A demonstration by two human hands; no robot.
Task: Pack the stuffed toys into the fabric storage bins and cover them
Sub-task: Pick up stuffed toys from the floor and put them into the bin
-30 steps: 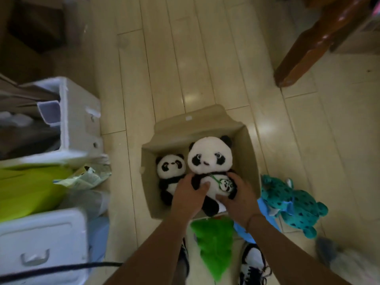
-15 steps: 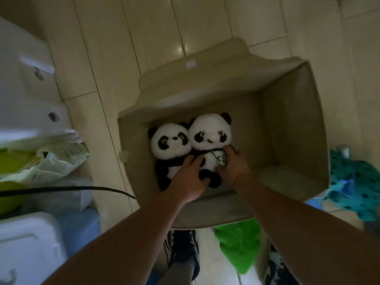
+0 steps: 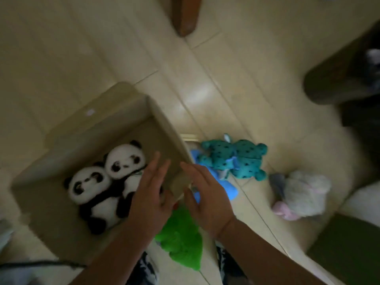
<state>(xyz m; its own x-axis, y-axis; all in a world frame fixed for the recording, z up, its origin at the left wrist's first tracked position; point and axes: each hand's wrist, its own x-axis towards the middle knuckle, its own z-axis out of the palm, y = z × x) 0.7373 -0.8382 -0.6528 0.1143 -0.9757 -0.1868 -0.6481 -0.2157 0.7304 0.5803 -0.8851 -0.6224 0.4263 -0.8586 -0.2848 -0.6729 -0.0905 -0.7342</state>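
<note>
A beige fabric storage bin (image 3: 86,128) stands open on the floor. Two panda toys lie side by side in it: a smaller one (image 3: 90,192) on the left and a larger one (image 3: 126,163) to its right. My left hand (image 3: 150,192) hovers open above the bin's right side, holding nothing. My right hand (image 3: 207,194) is open over the bin's right wall, fingers spread. Outside the bin to the right lie a teal spotted toy (image 3: 234,159), a blue toy (image 3: 224,184), a white and pink fluffy toy (image 3: 302,192) and a green plush (image 3: 181,243).
A brown wooden furniture leg (image 3: 185,15) stands on the floor at the top. Dark furniture (image 3: 345,79) fills the upper right. A green item (image 3: 347,251) sits at the lower right. A black cable (image 3: 41,264) crosses the lower left. My patterned shoes (image 3: 226,262) show below.
Both hands have let go of the larger panda and lifted away to the right. The view has swung right, bringing the toys on the floor into sight.
</note>
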